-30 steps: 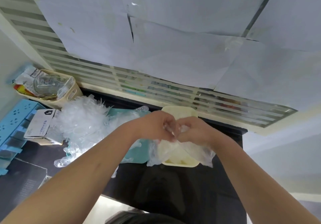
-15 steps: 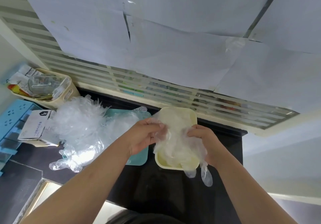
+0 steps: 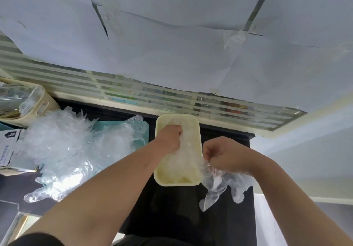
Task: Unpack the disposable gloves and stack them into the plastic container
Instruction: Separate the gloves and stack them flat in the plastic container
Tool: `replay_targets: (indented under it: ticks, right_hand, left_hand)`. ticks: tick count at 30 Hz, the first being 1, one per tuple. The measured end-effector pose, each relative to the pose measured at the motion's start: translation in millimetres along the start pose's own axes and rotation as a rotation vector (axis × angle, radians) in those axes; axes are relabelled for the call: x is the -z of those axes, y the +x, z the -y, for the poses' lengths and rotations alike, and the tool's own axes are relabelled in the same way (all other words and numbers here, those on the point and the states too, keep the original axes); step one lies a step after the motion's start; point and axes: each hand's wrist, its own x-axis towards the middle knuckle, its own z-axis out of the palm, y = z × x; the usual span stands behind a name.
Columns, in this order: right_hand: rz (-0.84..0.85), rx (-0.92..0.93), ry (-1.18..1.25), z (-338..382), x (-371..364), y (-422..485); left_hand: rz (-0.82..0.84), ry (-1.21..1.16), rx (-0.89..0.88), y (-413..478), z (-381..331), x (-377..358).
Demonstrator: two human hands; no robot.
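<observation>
Right hand (image 3: 227,155) swung aside, pinching hanging gloves (image 3: 219,184); left hand (image 3: 170,138), curled, seemingly grips stacked gloves (image 3: 181,165) in container (image 3: 158,177), pile (image 3: 63,144) beside.

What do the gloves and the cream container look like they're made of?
Gloves: thin clear plastic film, probably polyethylene; they look see-through, crinkled and glinting. Container: opaque cream plastic, apparently rigid, with a smooth, low-sheen finish; it has rounded moulded corners and rim.
</observation>
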Motion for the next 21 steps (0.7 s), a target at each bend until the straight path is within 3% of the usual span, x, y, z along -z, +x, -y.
replay_targets:
  ticks: [3,7,9,11,14,15,18,21]
  right_hand:
    - [0.053,0.055,-0.031,4.8,6.8,6.0]
    - [0.061,0.106,0.009,19.4,18.1,23.5]
    - [0.111,0.109,0.111,29.4,22.9,34.8]
    - [0.171,0.108,0.114,39.1,26.8,51.6]
    - [0.135,0.149,-0.118,51.5,24.8,90.6]
    - [0.085,0.175,-0.233,53.8,22.1,104.3]
    - [-0.030,0.227,-0.365,55.8,9.8,140.0]
    - [-0.153,0.162,-0.371,45.3,-1.2,159.3]
  left_hand:
    - [-0.055,0.111,0.016,3.9,-0.2,-1.8]
    - [-0.300,0.262,-0.157,-0.9,6.2,8.2]
    - [-0.405,0.099,-0.214,-8.8,12.2,15.5]
    - [-0.491,-0.244,-0.149,-22.7,14.5,26.5]
    - [-0.302,-0.997,0.108,-50.9,11.0,47.7]
    - [-0.209,-1.135,0.150,-59.3,11.4,52.3]
    - [-0.091,-0.996,0.175,-77.7,21.6,52.2]
    - [-0.113,-0.919,0.225,-83.4,32.4,38.4]
